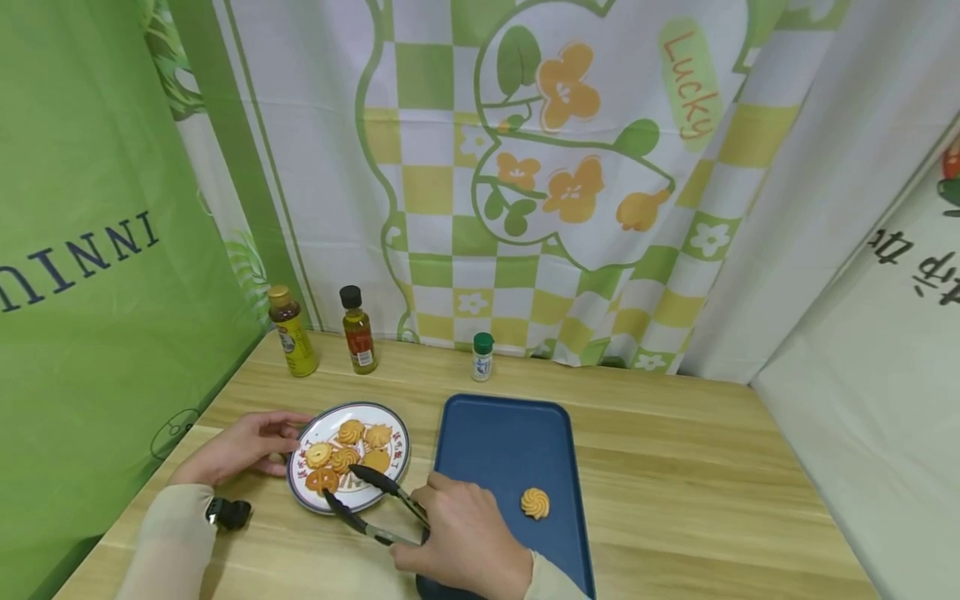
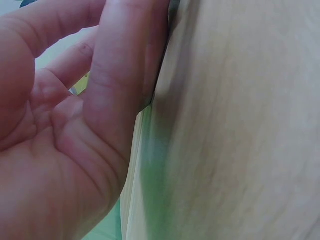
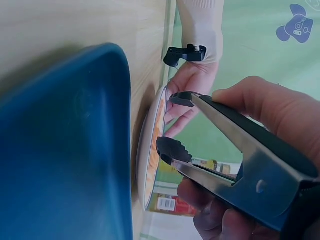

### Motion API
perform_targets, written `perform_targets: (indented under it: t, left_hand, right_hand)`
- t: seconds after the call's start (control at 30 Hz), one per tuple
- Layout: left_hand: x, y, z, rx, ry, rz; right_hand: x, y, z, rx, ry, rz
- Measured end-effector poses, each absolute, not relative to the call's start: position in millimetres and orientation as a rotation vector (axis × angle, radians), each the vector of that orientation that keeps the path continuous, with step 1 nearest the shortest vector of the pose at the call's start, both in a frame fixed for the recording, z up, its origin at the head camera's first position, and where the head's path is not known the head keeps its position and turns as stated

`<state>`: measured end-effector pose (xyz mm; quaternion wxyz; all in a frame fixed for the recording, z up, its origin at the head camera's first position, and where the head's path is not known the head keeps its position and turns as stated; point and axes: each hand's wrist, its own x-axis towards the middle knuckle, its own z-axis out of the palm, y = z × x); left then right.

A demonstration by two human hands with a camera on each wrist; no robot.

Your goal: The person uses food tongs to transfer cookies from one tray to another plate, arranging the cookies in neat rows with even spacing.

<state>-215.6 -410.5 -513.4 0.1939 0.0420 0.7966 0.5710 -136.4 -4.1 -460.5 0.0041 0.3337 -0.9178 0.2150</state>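
My right hand (image 1: 468,529) grips metal tongs (image 1: 382,533) with black tips. The tongs' tips stand apart over the plate's front part, with no cookie pinched between them in the right wrist view. Several cookies (image 1: 345,461) of different shapes lie on the white, blue-rimmed plate (image 1: 315,497). At the plate's left edge, my left hand (image 1: 243,447) holds the rim; the right wrist view shows the same hand (image 3: 192,82) behind the plate. A single swirled cookie (image 1: 536,503) lies on the blue tray (image 1: 502,442), right of my right hand.
Along the back of the wooden table (image 1: 675,467) stand a yellow-labelled bottle (image 1: 297,342), a black-capped oil bottle (image 1: 359,337) and a small green-lidded shaker (image 1: 482,358). Behind them hangs a patterned curtain (image 1: 427,183), with a green cloth (image 1: 97,167) at the left.
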Motion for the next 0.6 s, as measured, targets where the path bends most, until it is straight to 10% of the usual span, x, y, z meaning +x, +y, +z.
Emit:
perform_targets:
  t: [0.6]
  left_hand:
    - [-213,-409,-511,0.108,2.230,1.581]
  right_hand:
    - [-127,56,-460,0.902,-2.988,0.770]
